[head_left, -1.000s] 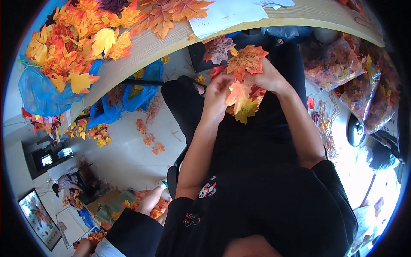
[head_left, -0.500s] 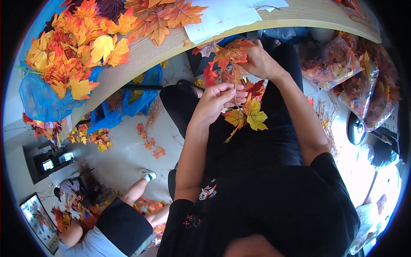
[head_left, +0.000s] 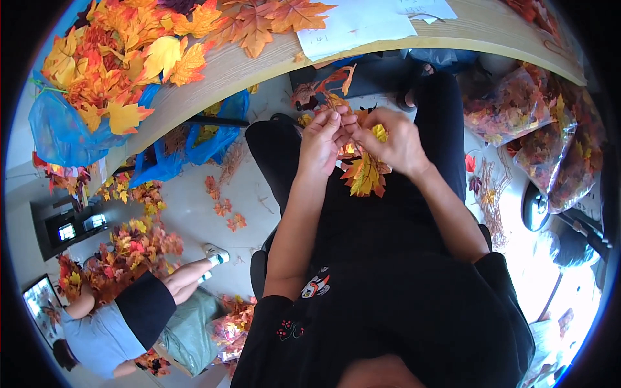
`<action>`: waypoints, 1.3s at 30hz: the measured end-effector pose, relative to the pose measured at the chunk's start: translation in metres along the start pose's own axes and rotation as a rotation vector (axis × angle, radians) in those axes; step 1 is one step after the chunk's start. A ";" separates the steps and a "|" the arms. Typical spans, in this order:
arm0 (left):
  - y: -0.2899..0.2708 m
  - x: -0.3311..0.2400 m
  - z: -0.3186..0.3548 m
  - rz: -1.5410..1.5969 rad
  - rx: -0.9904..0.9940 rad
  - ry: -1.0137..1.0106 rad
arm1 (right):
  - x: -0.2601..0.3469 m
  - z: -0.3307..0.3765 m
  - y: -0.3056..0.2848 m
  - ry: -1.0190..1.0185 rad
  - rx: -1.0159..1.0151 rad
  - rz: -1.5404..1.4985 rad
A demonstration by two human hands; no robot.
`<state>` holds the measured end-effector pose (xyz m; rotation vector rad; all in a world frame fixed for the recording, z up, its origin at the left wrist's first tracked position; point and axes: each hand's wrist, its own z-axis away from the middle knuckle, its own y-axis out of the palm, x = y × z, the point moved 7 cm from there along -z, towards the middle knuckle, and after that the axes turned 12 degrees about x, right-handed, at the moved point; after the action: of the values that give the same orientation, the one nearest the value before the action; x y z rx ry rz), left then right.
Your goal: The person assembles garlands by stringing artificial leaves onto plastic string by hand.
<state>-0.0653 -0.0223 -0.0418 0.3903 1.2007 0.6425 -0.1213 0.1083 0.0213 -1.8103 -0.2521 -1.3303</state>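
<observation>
Left hand [head_left: 320,145] pinches the leaf spray [head_left: 364,178] at upper centre, while the curled right hand [head_left: 396,142], its grip hidden, has just come down alongside, bringing both to one stretch.

My left hand [head_left: 320,145] and right hand [head_left: 400,143] pinch a leafy strand [head_left: 363,176] above my lap [head_left: 388,223]. Orange leaves [head_left: 123,55] lie heaped on the desk [head_left: 466,31], left of white paper [head_left: 359,32].

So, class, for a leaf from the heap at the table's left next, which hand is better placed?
Probably the left hand, nearer the artificial maple leaves heaped there; the right hand is farther. Both hold a leaf spray.
</observation>
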 end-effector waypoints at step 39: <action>0.006 0.055 -0.026 0.696 -0.097 0.129 | 0.072 0.014 0.025 -0.210 0.270 0.615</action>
<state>-0.0787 0.0165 -0.0874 0.7025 1.1418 1.3353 -0.0674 0.0808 0.0695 -1.6128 0.0208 -0.6448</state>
